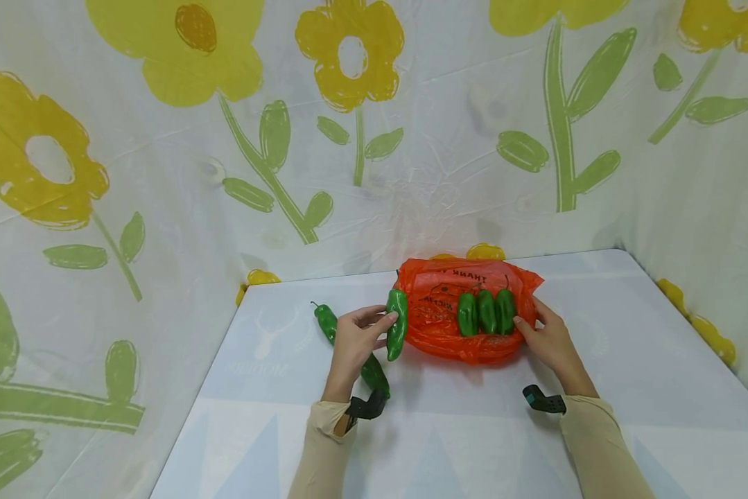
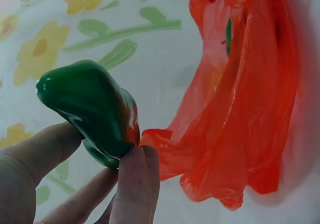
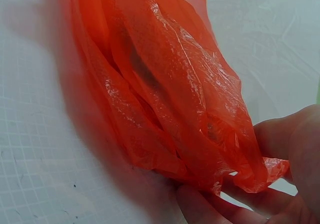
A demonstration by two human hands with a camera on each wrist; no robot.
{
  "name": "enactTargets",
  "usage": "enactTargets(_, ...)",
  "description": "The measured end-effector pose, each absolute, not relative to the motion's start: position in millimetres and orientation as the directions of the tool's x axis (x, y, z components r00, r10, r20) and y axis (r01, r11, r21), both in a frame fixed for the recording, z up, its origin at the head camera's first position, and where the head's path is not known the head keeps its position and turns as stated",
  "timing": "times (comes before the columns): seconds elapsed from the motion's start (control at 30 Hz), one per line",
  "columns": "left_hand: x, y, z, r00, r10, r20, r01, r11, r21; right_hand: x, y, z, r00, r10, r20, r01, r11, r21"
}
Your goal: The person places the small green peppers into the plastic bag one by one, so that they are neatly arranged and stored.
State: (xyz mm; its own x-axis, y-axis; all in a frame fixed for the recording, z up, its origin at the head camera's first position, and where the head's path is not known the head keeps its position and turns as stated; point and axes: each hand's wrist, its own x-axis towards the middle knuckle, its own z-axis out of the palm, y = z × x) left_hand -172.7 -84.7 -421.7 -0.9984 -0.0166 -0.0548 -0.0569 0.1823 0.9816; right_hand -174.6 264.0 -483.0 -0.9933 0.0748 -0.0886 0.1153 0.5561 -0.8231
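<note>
In the head view my left hand pinches a green pepper between thumb and fingers, just left of a red plastic bag. The left wrist view shows this glossy pepper held apart from the table. At the bag's right edge, my right hand grips the thin plastic, also seen as the crumpled bag in the right wrist view. Three green peppers lie side by side in the bag's opening. Dark printed letters mark the bag's back side.
Two more green peppers lie on the white table: an upper one beyond my left hand and a lower one by that wrist, both partly hidden. A curtain with yellow flowers hangs behind and beside the table.
</note>
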Motion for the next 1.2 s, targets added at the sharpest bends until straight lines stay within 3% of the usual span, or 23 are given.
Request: enactTargets(1.2,-193,-40,-412,-0.996,0.082,-0.026,-0.013,0.161,0.987,-175,264,-484,-0.992,0.081,-0.094,0.123,0.562,-0.818)
